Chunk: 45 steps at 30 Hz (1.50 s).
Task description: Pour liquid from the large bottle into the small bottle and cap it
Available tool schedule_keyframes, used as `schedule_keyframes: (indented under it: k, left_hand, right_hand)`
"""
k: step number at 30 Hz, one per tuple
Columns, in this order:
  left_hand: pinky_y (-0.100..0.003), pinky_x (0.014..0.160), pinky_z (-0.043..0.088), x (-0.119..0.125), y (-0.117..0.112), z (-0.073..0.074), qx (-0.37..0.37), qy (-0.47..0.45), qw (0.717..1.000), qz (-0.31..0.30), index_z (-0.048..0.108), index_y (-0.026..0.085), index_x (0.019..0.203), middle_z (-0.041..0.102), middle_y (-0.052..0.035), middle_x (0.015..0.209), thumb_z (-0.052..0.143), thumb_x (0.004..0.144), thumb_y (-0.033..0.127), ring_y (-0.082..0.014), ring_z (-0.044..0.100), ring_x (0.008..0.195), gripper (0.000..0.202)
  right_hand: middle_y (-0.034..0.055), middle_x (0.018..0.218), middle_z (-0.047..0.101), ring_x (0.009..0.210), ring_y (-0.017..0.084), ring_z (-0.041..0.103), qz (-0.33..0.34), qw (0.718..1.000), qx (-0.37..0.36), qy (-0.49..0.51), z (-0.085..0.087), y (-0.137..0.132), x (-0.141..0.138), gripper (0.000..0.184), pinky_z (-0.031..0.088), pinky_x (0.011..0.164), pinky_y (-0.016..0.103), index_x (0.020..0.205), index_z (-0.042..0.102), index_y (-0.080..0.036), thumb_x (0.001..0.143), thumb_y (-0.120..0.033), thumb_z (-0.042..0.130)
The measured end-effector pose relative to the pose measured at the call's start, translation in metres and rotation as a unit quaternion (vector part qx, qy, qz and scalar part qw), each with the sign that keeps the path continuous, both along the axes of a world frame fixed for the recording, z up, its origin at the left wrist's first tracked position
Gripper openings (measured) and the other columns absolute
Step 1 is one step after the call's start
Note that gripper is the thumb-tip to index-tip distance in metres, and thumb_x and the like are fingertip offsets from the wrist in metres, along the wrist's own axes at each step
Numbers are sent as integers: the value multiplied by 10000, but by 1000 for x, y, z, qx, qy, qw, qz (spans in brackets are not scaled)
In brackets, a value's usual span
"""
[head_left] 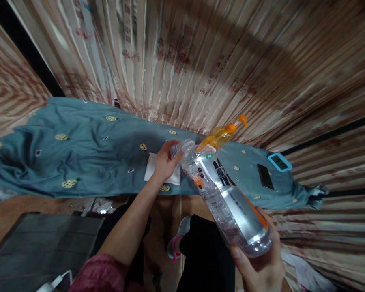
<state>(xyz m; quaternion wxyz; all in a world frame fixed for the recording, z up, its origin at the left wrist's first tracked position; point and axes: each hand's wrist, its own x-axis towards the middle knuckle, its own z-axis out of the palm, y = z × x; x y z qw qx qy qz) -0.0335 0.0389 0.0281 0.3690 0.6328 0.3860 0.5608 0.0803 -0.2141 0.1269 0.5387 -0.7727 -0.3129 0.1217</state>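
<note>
My right hand (261, 263) grips the base of a large clear plastic bottle (228, 194) with an orange and white label, tilted so its neck points up and left. My left hand (166, 162) is closed round the bottle's cap end. Just behind the neck stands an orange pump bottle (222, 136) on the blue cloth-covered table (79, 154). A white tissue (150, 168) lies on the cloth under my left hand.
A black phone (265, 177) and a small device with a light blue frame (280, 162) lie on the cloth at the right. Patterned curtains hang behind the table. A dark flat surface (42, 243) sits at lower left. My legs and a shoe (178, 241) are below.
</note>
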Motion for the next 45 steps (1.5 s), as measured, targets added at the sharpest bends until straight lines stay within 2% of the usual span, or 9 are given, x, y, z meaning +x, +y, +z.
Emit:
schedule_keyframes:
  k: [4, 9, 14, 22, 27, 33, 38, 45]
  left_hand:
    - [-423, 985, 512, 0, 0, 0, 2, -7, 1000, -3, 662, 158, 1112, 720, -124, 1140, 650, 857, 458, -280, 672, 1089, 394]
    - [-415, 977, 514, 0, 0, 1, -5, -7, 1000, -3, 660, 166, 1121, 719, -121, 1137, 652, 852, 470, -277, 669, 1089, 406]
    - [-410, 969, 513, 0, 0, 1, -6, -6, 1000, -2, 662, 180, 1113, 723, -112, 1130, 650, 850, 493, -277, 670, 1076, 409]
    - [-407, 964, 517, 0, 0, 2, -8, -9, 1000, -1, 664, 177, 1114, 725, -108, 1119, 652, 852, 483, -273, 676, 1065, 403]
    - [-408, 970, 519, 0, 0, 1, -6, -3, 1000, 0, 660, 177, 1117, 726, -109, 1127, 664, 853, 441, -271, 674, 1075, 373]
    - [-395, 981, 515, 0, 0, 1, -8, -8, 1000, -1, 666, 171, 1114, 722, -105, 1122, 671, 850, 443, -265, 672, 1079, 379]
    - [-395, 976, 515, 0, 0, 1, -13, -7, 1000, 1, 667, 180, 1114, 724, -104, 1134, 668, 848, 435, -266, 671, 1075, 369]
    - [-396, 972, 517, 1, 0, 1, -10, -11, 1000, 1, 666, 183, 1108, 729, -100, 1135, 675, 839, 421, -268, 675, 1077, 359]
  right_hand:
    - [173, 1444, 495, 1295, 350, 505, 6, 1000, 5, -17, -2, -1, 1, 1005, 438, 1045, 480, 1439, 434, -178, 595, -557, 827]
    - [184, 1455, 480, 1322, 377, 472, 4, 1000, 3, -25, -1, 0, 1, 1015, 355, 1115, 565, 1442, 428, -171, 596, -579, 813]
    - [167, 1360, 543, 1276, 360, 503, 15, 999, 2, -41, -2, -1, 4, 980, 433, 1047, 530, 1427, 446, -178, 604, -563, 814]
    - [184, 1437, 487, 1333, 382, 456, 11, 999, 10, -30, -2, 0, 3, 995, 351, 1120, 593, 1431, 436, -171, 599, -562, 817]
    - [171, 1384, 528, 1311, 375, 477, 12, 1000, 5, -24, -1, -1, 2, 992, 373, 1105, 581, 1430, 437, -182, 597, -557, 824]
    - [179, 1406, 514, 1327, 371, 457, 16, 1000, 13, -16, -2, -1, 2, 1003, 320, 1135, 618, 1438, 422, -185, 603, -568, 825]
    - [184, 1331, 564, 1346, 386, 445, 9, 999, 11, -30, -1, 0, 1, 1014, 308, 1142, 619, 1425, 437, -151, 588, -571, 826]
    - [185, 1346, 554, 1319, 384, 472, 3, 1000, 11, -15, 2, 1, -1, 1033, 377, 1100, 590, 1435, 429, -155, 575, -568, 825]
